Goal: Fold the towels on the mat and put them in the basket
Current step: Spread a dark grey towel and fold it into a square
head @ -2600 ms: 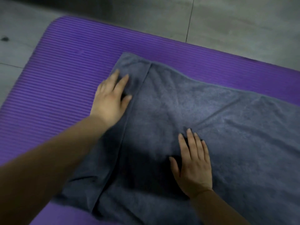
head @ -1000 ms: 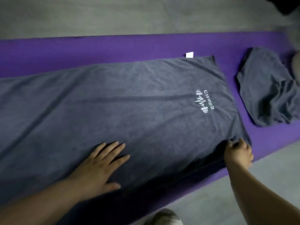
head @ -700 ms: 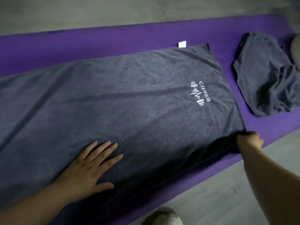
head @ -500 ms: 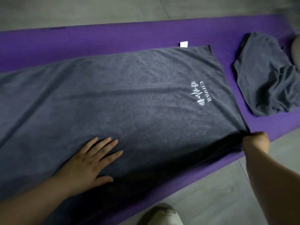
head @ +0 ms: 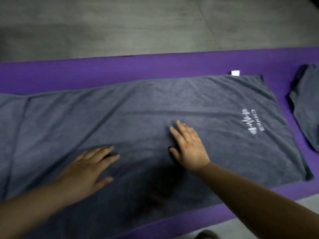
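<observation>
A long grey towel [head: 155, 104] with a white logo near its right end lies spread flat along the purple mat [head: 120, 69]. My left hand [head: 88, 168] rests flat on the towel's near middle, fingers straight. My right hand [head: 188, 145] presses flat on the towel a little further right, fingers spread. A second grey towel [head: 305, 104] lies crumpled on the mat at the right edge. No basket is in view.
Grey tiled floor [head: 138, 23] runs beyond the mat's far edge and along its near edge at bottom right. A white label [head: 235, 72] sticks out at the towel's far right corner. A shoe tip [head: 205, 235] shows at the bottom.
My right hand has let go of the towel's near right corner and moved left onto the towel's middle, now lying flat. My left hand stays flat on the towel. The view shifted left.
</observation>
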Demonstrator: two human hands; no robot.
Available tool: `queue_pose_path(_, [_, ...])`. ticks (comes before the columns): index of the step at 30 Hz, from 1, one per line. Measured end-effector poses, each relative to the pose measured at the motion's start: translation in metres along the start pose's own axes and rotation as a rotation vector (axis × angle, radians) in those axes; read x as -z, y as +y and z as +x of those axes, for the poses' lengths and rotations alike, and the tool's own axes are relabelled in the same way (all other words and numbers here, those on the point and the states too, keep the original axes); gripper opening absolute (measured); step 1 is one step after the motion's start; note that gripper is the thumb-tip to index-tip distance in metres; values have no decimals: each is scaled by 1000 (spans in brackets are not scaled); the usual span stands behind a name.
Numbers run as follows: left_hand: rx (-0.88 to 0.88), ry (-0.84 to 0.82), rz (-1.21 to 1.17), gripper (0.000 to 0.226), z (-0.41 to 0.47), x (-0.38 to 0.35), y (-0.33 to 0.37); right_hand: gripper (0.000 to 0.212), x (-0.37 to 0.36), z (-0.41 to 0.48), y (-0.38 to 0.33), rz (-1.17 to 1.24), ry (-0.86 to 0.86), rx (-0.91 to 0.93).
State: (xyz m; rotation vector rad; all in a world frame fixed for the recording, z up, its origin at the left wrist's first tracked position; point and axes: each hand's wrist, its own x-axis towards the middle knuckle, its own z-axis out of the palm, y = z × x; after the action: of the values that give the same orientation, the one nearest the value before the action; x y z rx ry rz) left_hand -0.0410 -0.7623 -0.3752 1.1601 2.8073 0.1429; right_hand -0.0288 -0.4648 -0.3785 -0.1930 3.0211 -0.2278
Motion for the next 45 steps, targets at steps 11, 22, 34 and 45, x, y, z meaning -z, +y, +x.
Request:
queue_pose_path(11, [1225, 118, -342, 77, -183, -6, -75, 67, -16, 56, -143, -170, -305, 471])
queue_pose_path(22, [1594, -63, -764, 61, -242, -6, -81, 57, -11, 47, -157, -137, -241, 372])
queue_pose_path(34, [1102, 185, -1986, 16, -43, 86, 12, 82, 42, -28, -191, 1046, -468, 167])
queue_pose_path(45, [784, 254, -932, 23, -7, 69, -10, 21, 30, -14, -134, 1080, -196, -132])
